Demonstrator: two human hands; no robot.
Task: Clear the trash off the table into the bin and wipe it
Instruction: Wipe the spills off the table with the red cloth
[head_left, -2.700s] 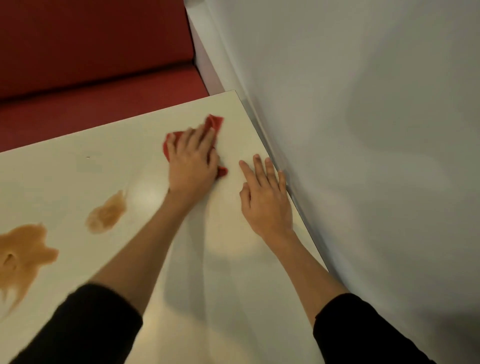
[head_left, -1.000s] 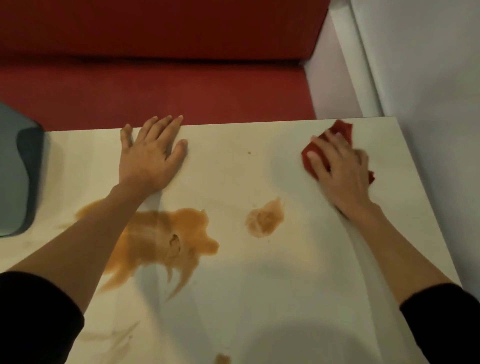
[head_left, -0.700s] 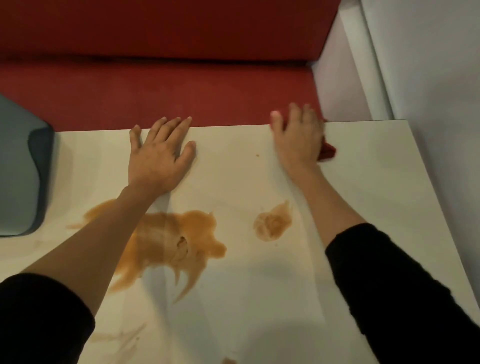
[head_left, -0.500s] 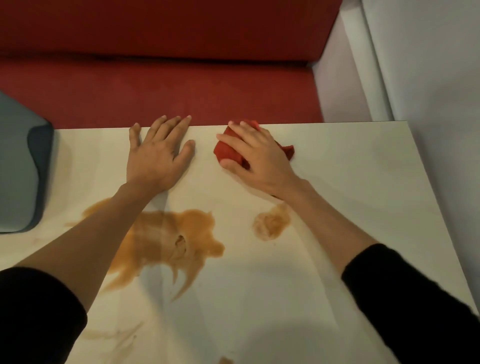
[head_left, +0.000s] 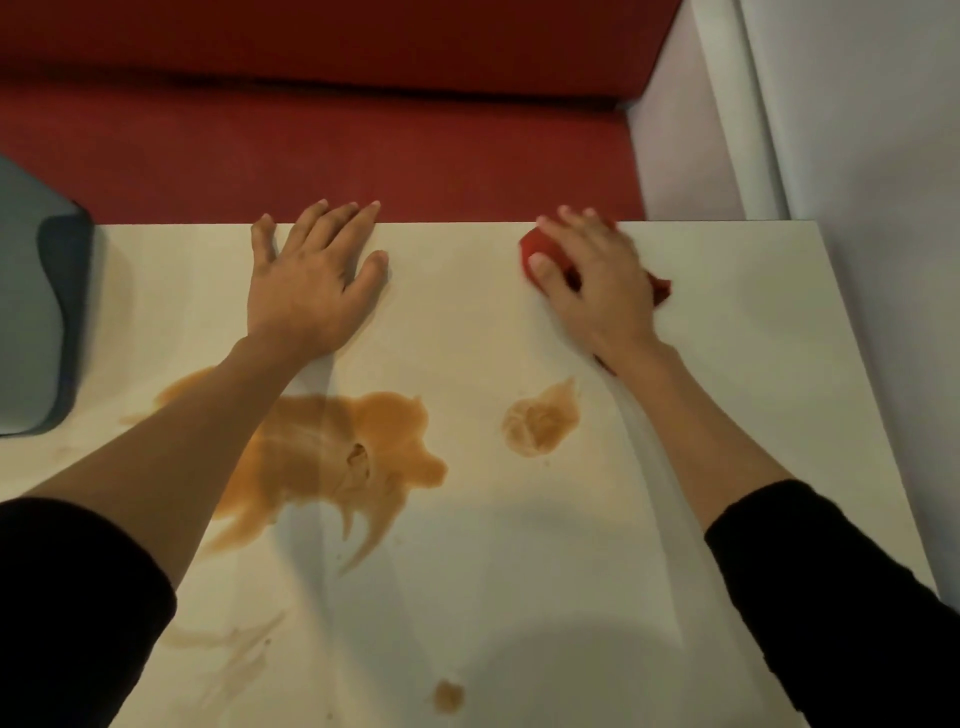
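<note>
The person wore a black long-sleeved top, of which only the sleeves showed. The left sleeve (head_left: 78, 613) was plain and matte, and its cuff sat well above the wrist in a thick, rounded edge. The right sleeve (head_left: 841, 587) was the same black, with a slightly fuzzy cuff edge, like soft knit. Below both cuffs the forearms (head_left: 171, 441) were bare down to the wrists. The left hand (head_left: 311, 283) was bare, with short, pale nails showing at the fingertips. The right hand (head_left: 597, 283) was bare too, its outline a little blurred; a short nail showed on the thumb.
</note>
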